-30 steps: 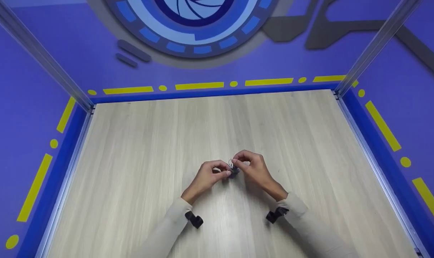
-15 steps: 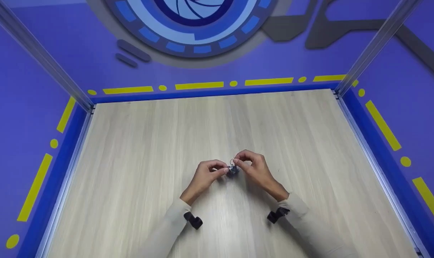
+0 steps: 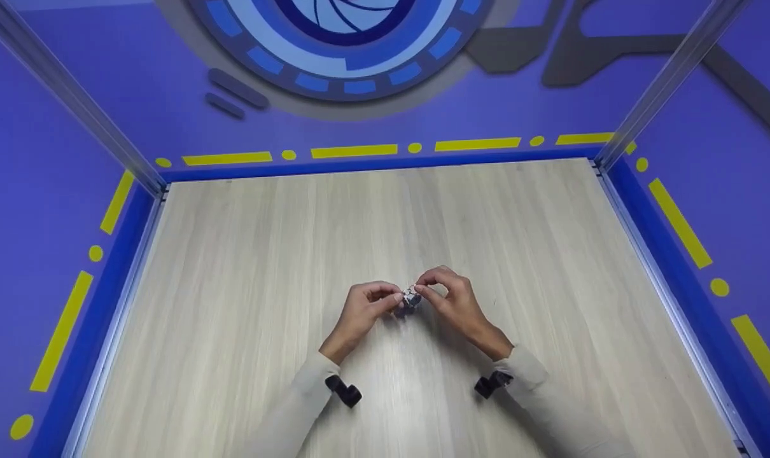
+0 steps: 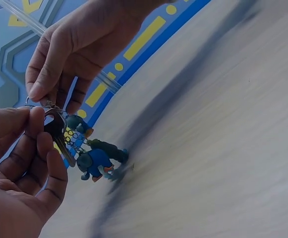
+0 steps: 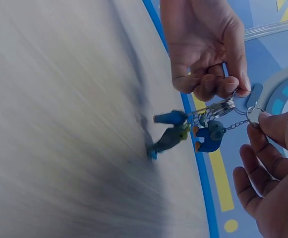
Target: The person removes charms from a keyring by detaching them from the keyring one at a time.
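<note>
In the head view, my left hand [image 3: 361, 312] and right hand [image 3: 459, 307] meet over a small bunch of keys and charms [image 3: 412, 298], held above the table. Thumb and fingers of the left hand pinch a metal key ring at the top of the bunch; a key [image 4: 58, 128] hangs beside them. The right hand pinches a thin split ring [image 5: 248, 114], from which a short chain [image 5: 237, 125] runs to a blue animal-shaped charm [image 5: 210, 136]. Other charms dangle below, among them a green one [image 5: 169, 139]. Where the two rings meet is partly hidden by fingertips.
A light wood table [image 3: 264, 254] lies beneath both hands. Blue printed panels [image 3: 385, 137] with yellow dashes enclose its back and sides, joined by metal corner posts [image 3: 671, 83]. Black wrist cameras [image 3: 345, 390] sit on both sleeves.
The left hand has shifted slightly left and up, and the bunch has turned between the hands, showing more of its shiny metal. The right hand keeps its pinch almost in place.
</note>
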Action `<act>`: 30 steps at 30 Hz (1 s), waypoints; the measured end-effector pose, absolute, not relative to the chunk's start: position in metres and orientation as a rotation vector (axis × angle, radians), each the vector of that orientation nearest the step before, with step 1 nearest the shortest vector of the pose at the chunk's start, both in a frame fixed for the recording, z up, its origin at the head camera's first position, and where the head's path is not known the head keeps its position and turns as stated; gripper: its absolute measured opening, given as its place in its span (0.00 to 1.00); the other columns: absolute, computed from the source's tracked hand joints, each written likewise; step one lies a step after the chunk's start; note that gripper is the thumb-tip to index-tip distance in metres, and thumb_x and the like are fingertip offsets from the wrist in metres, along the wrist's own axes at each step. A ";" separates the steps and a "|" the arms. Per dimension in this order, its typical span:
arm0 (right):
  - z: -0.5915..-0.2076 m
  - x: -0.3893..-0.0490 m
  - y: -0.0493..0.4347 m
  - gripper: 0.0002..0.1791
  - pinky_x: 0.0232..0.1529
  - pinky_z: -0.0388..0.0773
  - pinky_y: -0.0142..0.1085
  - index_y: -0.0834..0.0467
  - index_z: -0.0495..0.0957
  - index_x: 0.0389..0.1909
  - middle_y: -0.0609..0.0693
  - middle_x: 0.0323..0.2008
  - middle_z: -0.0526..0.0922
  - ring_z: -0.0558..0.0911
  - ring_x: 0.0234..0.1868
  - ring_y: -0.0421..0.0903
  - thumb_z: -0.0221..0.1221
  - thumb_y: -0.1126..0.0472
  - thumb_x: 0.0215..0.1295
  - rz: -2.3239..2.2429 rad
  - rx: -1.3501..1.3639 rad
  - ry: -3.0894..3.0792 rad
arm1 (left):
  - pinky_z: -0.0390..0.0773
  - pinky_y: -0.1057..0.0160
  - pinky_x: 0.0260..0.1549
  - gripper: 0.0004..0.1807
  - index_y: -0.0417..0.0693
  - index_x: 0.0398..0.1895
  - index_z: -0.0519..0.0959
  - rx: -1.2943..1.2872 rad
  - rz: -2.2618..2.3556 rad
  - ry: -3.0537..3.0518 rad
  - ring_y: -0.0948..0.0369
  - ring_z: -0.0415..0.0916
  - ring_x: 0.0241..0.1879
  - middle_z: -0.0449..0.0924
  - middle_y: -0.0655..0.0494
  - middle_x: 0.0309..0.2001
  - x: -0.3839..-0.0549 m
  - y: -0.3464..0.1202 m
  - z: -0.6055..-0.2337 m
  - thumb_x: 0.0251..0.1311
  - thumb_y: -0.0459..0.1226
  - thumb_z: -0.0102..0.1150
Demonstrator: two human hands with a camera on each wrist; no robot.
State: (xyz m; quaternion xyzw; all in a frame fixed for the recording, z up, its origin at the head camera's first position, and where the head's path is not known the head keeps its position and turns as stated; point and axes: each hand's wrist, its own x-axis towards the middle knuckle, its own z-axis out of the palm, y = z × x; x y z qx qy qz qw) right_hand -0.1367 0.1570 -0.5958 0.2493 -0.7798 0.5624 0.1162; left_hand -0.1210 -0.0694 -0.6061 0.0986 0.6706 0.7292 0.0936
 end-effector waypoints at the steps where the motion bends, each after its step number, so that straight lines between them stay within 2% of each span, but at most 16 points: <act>1: -0.596 -0.137 0.157 0.08 0.49 0.81 0.40 0.60 0.88 0.37 0.51 0.37 0.90 0.87 0.43 0.55 0.71 0.76 0.67 1.636 0.750 -2.273 | 0.87 0.59 0.40 0.09 0.31 0.45 0.89 0.285 2.170 1.984 0.52 0.86 0.38 0.90 0.51 0.35 -0.121 -0.069 -0.606 0.73 0.32 0.70; 5: -0.597 -0.137 0.157 0.08 0.51 0.79 0.33 0.60 0.88 0.38 0.50 0.38 0.90 0.86 0.43 0.54 0.71 0.76 0.67 1.613 0.798 -2.248 | 0.89 0.54 0.40 0.08 0.31 0.44 0.89 0.272 2.176 1.987 0.54 0.86 0.37 0.90 0.51 0.34 -0.121 -0.070 -0.607 0.73 0.32 0.70; 11: -0.600 -0.138 0.156 0.09 0.52 0.79 0.35 0.61 0.87 0.36 0.50 0.38 0.90 0.86 0.43 0.54 0.72 0.78 0.65 1.557 0.840 -2.250 | 0.88 0.56 0.41 0.10 0.30 0.45 0.90 0.277 2.189 1.966 0.60 0.86 0.36 0.90 0.51 0.34 -0.121 -0.071 -0.608 0.72 0.32 0.70; 16: -0.601 -0.137 0.154 0.09 0.51 0.79 0.35 0.61 0.86 0.36 0.53 0.36 0.89 0.85 0.43 0.54 0.72 0.77 0.65 1.521 0.841 -2.252 | 0.86 0.58 0.40 0.09 0.31 0.44 0.90 0.270 2.190 1.960 0.62 0.84 0.35 0.90 0.54 0.33 -0.121 -0.072 -0.608 0.72 0.32 0.71; 22: -0.589 -0.128 0.148 0.08 0.54 0.76 0.28 0.69 0.84 0.35 0.62 0.36 0.88 0.85 0.43 0.62 0.69 0.83 0.63 1.658 0.737 -2.231 | 0.84 0.58 0.39 0.09 0.32 0.42 0.91 0.266 2.209 1.967 0.62 0.81 0.34 0.90 0.55 0.33 -0.121 -0.074 -0.610 0.72 0.33 0.70; 26: -0.587 -0.125 0.147 0.05 0.58 0.78 0.29 0.72 0.83 0.37 0.67 0.40 0.88 0.87 0.47 0.66 0.67 0.81 0.67 1.755 0.691 -2.263 | 0.84 0.60 0.39 0.10 0.30 0.44 0.90 0.241 2.225 1.938 0.63 0.82 0.35 0.89 0.55 0.35 -0.123 -0.075 -0.611 0.72 0.33 0.71; 30: -0.595 -0.128 0.149 0.02 0.59 0.79 0.33 0.71 0.84 0.40 0.63 0.42 0.90 0.89 0.49 0.64 0.67 0.76 0.72 1.799 0.664 -2.310 | 0.83 0.64 0.40 0.11 0.29 0.46 0.88 0.239 2.215 1.924 0.63 0.82 0.37 0.89 0.55 0.37 -0.123 -0.076 -0.611 0.72 0.33 0.72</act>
